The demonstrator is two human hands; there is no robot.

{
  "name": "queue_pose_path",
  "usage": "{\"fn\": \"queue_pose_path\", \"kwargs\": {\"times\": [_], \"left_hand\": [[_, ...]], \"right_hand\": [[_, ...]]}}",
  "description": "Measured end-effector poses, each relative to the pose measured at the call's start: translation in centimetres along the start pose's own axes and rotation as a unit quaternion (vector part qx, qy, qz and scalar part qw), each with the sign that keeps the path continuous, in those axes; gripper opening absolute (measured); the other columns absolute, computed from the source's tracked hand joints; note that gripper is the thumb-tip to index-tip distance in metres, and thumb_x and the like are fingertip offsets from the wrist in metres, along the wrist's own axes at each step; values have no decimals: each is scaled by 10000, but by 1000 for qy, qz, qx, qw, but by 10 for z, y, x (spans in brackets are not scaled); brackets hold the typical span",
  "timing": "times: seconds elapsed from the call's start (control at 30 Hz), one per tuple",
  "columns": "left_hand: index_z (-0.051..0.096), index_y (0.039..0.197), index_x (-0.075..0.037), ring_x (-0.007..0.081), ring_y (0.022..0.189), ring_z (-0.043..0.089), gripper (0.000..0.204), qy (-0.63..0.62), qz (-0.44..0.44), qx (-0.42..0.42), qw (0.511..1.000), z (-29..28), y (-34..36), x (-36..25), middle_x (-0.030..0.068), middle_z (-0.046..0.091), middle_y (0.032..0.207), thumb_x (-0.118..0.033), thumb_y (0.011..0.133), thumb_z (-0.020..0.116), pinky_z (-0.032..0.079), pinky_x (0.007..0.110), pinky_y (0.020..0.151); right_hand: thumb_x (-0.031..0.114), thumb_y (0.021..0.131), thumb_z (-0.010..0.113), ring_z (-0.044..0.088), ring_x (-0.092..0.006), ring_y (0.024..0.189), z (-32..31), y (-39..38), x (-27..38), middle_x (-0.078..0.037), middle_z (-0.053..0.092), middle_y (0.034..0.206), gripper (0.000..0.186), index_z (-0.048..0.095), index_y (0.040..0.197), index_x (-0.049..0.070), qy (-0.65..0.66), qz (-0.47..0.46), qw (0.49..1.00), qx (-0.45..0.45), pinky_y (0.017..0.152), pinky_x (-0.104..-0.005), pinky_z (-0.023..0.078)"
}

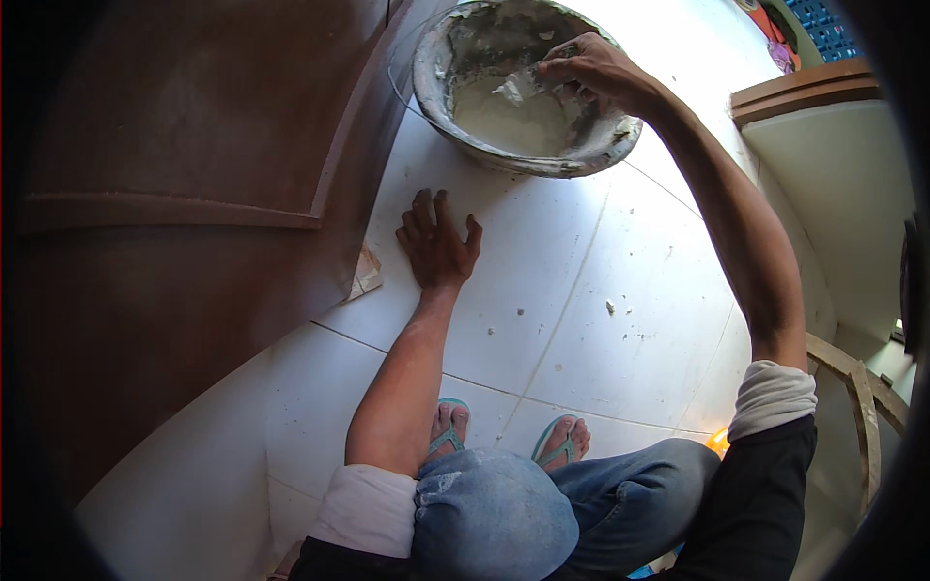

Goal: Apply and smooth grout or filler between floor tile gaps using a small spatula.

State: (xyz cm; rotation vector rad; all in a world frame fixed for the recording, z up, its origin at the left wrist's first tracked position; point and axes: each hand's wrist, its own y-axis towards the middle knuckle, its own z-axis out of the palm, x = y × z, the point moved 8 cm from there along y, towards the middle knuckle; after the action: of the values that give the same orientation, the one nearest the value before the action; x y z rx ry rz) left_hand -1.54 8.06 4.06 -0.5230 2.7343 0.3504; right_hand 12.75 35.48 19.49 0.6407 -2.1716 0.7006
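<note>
Gripping a paste-smeared tool (523, 87) inside the bucket (542, 167), the right hand (599, 73) may drip pale mix (513, 126) onto the tiles (504, 242) if it lifts out overloaded; the left hand (439, 244), empty, fingers spread, is near the bucket

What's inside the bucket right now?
Inside the bucket: pale, wet-looking mix and crusted residue on the walls. The right hand and its smeared item cover part of the view; the bottom under the mix is hidden.
</note>
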Motion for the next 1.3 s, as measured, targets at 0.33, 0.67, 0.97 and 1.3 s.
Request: {"fn": "queue_pose_path", "kwargs": {"times": [0.33,0.67,0.97,1.3], "left_hand": [[526,1459,-94,397,1319,516,625,5,13,-19,1000,3,-2,-6,195,519,1509,-434,954,669,423,557,1026],[533,1419,-114,392,1237,560,567,24,21,-36,999,-4,1,-5,152,545,1438,-395,950,684,461,564,963],[536,1429,-102,376,1238,548,583,42,39,-43,997,3,-1,-5,173,525,1464,-427,961,661,455,549,959],[534,1423,-118,389,1256,560,566,43,20,-34,998,0,-3,-5,149,542,1449,-402,960,691,470,572,984]], "right_hand": [[348,997,765,514,-44,708,-12,-38,-7,27,660,830,293,795,1037,59,154,32,987,-19,606,-240,394],[253,1091,681,502,-48,778,-76,-117,-54,-18,595,979,291,620,1224,2,433,13,898,-85,584,-193,389],[261,1048,731,677,-115,798,-53,-192,-213,-72,792,1012,300,790,1224,25,114,176,938,-275,692,-257,542],[93,960,621,692,-318,879,81,-183,-162,-136,663,946,195,745,1110,97,-404,-101,880,-228,757,-461,600]]}}
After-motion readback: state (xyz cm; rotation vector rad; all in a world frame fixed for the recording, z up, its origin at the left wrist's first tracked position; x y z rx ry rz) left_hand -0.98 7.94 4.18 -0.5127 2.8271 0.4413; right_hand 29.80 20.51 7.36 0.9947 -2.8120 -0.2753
